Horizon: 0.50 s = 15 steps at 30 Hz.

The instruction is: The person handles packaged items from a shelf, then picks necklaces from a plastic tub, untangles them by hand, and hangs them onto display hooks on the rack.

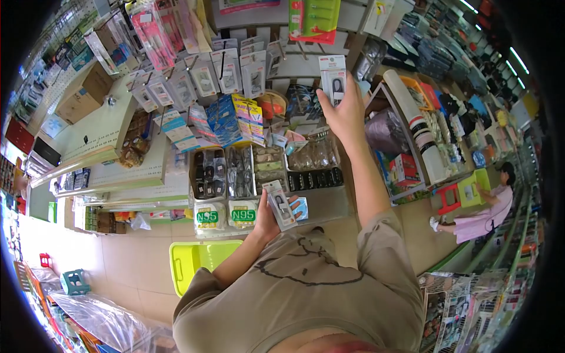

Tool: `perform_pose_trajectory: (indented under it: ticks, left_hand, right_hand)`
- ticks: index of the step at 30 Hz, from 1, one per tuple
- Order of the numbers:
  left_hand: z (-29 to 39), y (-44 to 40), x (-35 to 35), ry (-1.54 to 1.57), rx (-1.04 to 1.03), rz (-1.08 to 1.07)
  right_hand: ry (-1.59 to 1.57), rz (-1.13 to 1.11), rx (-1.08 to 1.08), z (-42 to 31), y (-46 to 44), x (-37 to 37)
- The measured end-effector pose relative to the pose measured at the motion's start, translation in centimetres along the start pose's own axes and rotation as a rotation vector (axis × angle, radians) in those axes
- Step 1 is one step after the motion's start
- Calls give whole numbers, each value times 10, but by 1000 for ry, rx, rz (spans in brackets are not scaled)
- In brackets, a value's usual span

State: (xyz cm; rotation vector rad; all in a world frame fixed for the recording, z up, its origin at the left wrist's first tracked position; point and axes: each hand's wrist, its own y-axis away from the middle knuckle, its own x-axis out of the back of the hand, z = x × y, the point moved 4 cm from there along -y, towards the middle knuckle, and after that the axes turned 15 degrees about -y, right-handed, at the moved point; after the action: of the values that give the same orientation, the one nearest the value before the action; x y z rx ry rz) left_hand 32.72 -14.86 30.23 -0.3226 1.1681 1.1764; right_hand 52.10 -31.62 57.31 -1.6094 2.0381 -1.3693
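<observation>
My right hand (346, 115) reaches up to the display rack and grips a white hang-tab pack (332, 63) with a black, cable-like item in its window. Low in front of my shirt, my left hand (267, 221) is closed around a similar clear-fronted pack (279, 200). Something light blue (301, 208) shows beside the left fingers; what it is I cannot make out. Similar white packs (226, 70) hang on hooks left of my right hand. Below them hang blue packets (224, 120) and yellow packets (249, 119).
Bins of small packaged goods (269, 165) and N95 packs (242, 215) line the lower shelf. A yellow-green basket (200, 253) stands on the floor at left. Rolled material (412, 123) leans at right. A person in pink (488, 212) is farther right beside a red stool (448, 199).
</observation>
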Motion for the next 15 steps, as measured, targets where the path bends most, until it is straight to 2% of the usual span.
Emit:
perform_pose_trajectory:
  ticks: [15]
  left_hand:
    - [2, 0, 2, -24, -38, 54]
  right_hand:
    - [-54, 70, -64, 17, -2, -17]
